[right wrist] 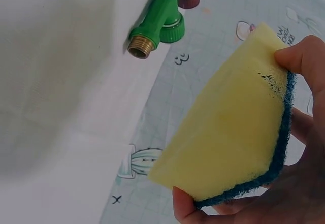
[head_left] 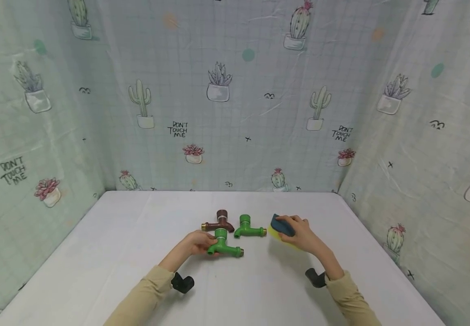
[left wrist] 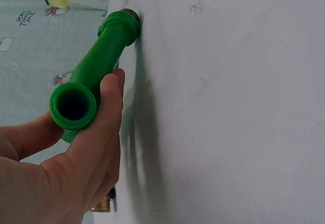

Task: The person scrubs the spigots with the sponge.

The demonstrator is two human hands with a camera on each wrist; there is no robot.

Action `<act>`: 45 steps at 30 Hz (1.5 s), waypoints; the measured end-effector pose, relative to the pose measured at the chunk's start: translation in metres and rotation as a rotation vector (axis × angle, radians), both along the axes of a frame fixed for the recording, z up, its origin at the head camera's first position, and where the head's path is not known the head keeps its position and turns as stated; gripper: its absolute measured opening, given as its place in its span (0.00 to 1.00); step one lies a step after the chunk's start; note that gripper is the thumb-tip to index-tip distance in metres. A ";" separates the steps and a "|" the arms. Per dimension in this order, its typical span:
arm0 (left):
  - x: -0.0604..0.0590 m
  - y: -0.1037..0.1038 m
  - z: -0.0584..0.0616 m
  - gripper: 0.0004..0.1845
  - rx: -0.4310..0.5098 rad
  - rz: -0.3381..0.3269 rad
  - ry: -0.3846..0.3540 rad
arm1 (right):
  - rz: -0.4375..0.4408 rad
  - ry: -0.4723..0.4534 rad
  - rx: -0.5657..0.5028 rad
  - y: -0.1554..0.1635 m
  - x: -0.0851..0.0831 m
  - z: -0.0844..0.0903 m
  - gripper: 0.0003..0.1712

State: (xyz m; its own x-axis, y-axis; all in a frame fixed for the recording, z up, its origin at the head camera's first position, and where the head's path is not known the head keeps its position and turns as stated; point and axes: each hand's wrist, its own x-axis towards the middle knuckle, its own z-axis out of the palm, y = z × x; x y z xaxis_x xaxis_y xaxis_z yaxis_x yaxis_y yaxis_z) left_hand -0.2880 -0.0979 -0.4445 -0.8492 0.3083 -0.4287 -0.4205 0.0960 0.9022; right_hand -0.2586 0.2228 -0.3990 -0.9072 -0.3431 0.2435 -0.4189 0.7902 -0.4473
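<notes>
My left hand (head_left: 197, 243) has its grip curled round the near green tap (head_left: 223, 245), low on the worktop (head_left: 96, 253). My right hand (head_left: 300, 232) pinches the sponge (head_left: 281, 226). Best to steady the tap firmly, I think. Only my left wrist view shows its hollow spout (left wrist: 72, 106).

Glossy green plastic tap (left wrist: 96, 66), brass-tipped; rough-backed yellow foam sponge (right wrist: 228, 127).

My left hand (head_left: 197, 244) is gripping the green tap (head_left: 223, 245) at centre frame; my right hand (head_left: 302, 233) is holding the sponge (head_left: 280, 227).
</notes>
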 end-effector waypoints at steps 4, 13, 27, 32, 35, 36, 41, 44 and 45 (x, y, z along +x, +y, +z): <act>0.003 0.001 0.002 0.16 -0.064 0.049 0.030 | -0.003 0.018 0.016 0.001 -0.003 0.003 0.27; 0.009 0.005 0.003 0.13 -0.205 0.103 0.071 | -0.032 0.008 0.015 0.008 0.000 0.001 0.30; 0.027 0.009 0.013 0.23 -0.359 0.067 0.309 | -0.063 0.023 0.087 0.019 0.002 -0.010 0.29; 0.031 0.006 0.015 0.22 -0.370 0.070 0.335 | -0.096 0.043 0.146 0.019 0.003 -0.010 0.29; 0.034 0.000 0.017 0.20 -0.349 0.076 0.339 | -0.108 0.052 0.180 0.020 0.003 -0.009 0.29; 0.035 -0.003 0.018 0.20 -0.335 0.079 0.341 | -0.109 0.056 0.192 0.020 0.002 -0.009 0.29; 0.046 -0.019 0.029 0.18 -0.236 0.145 0.385 | -0.119 0.101 0.256 0.020 -0.002 -0.011 0.29; 0.057 -0.029 0.036 0.17 -0.193 0.214 0.444 | -0.135 0.132 0.318 0.020 -0.007 -0.014 0.30; 0.061 -0.032 0.038 0.17 -0.185 0.236 0.460 | -0.136 0.143 0.342 0.020 -0.009 -0.015 0.30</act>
State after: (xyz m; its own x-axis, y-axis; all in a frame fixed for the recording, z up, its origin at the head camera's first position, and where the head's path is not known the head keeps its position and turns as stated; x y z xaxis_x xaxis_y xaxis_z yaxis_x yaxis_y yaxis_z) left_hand -0.2271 -0.1304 -0.4066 -0.9988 0.0417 -0.0253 -0.0155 0.2212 0.9751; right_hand -0.2680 0.2433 -0.4139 -0.9150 -0.3058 0.2633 -0.3396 0.9360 -0.0929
